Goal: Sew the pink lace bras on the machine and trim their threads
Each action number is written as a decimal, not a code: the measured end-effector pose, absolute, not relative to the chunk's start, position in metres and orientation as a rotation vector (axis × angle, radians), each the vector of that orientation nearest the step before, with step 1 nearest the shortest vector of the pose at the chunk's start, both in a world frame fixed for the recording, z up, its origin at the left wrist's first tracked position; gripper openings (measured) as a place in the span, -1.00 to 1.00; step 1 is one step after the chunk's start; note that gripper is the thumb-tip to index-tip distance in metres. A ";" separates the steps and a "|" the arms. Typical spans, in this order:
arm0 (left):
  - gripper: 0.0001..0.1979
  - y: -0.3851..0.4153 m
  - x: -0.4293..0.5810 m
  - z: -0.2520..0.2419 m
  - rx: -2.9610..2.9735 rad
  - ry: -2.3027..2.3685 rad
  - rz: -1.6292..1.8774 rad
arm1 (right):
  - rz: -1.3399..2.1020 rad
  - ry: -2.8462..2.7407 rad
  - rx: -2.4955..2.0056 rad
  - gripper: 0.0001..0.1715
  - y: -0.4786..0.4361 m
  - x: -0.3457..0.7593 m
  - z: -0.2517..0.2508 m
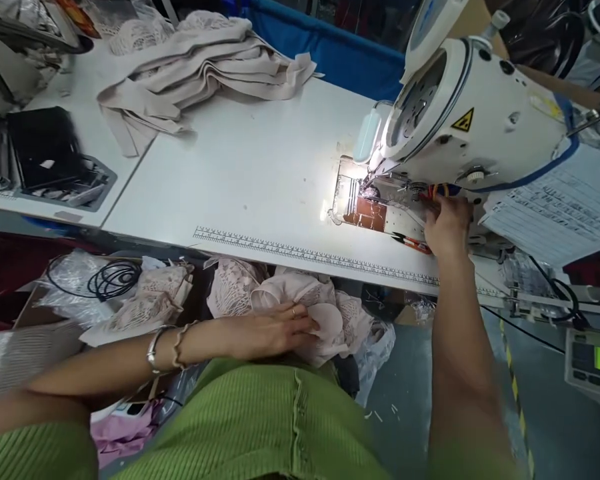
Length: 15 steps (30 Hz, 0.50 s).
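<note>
My left hand (277,328) lies palm down on a beige lace bra (326,325) heaped between my lap and the table edge. Its fingers reach across the fabric beside a smooth round cup, and the thumb is hidden. Under the arm of the white sewing machine (485,127) is my right hand (449,225), its fingers curled by a small red and yellow thing (439,191). What those fingers hold is mostly covered. Close to that wrist, orange-handled thread snips (414,243) lie on the white table. The machine's lamp lights the needle area (367,190).
A pile of beige fabric strips (210,73) lies at the back of the white table (260,167). On the left stands a black tray (45,150). More lace pieces (155,297) fill a box below, beside a coiled black cable (114,280). A handwritten sheet (560,200) hangs at right.
</note>
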State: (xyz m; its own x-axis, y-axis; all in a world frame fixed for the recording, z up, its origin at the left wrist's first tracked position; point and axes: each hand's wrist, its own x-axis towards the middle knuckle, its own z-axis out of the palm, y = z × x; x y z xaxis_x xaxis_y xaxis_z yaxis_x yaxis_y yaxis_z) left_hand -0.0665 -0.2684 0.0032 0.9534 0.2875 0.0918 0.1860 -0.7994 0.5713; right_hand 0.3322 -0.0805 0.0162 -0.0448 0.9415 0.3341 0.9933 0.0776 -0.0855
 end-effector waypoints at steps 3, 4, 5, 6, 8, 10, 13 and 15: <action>-0.51 -0.274 -0.047 -0.015 2.615 0.219 0.290 | -0.231 -2.046 -1.849 -0.66 -0.121 0.322 0.025; -0.47 -0.275 -0.037 -0.021 2.640 0.198 0.303 | -0.224 -2.035 -1.828 -0.68 -0.135 0.316 0.028; -0.44 -0.277 -0.027 -0.026 2.664 0.187 0.314 | -0.215 -2.016 -1.811 -0.69 -0.149 0.309 0.031; -0.43 -0.277 -0.017 -0.029 2.687 0.179 0.319 | -0.200 -1.989 -1.796 -0.70 -0.163 0.302 0.035; -0.52 -0.275 -0.001 -0.029 2.730 0.161 0.327 | -0.110 -1.934 -1.768 -0.65 -0.190 0.287 0.044; -0.67 -0.269 0.007 -0.016 2.737 0.215 0.414 | 0.136 -1.918 -1.735 -0.54 -0.217 0.272 0.054; -0.78 -0.251 0.000 0.028 2.572 0.538 0.747 | 0.915 -1.961 -1.549 -0.19 -0.252 0.254 0.062; -0.81 -0.236 -0.013 0.061 2.393 0.726 0.991 | 1.311 -1.938 -1.354 -0.01 -0.265 0.245 0.063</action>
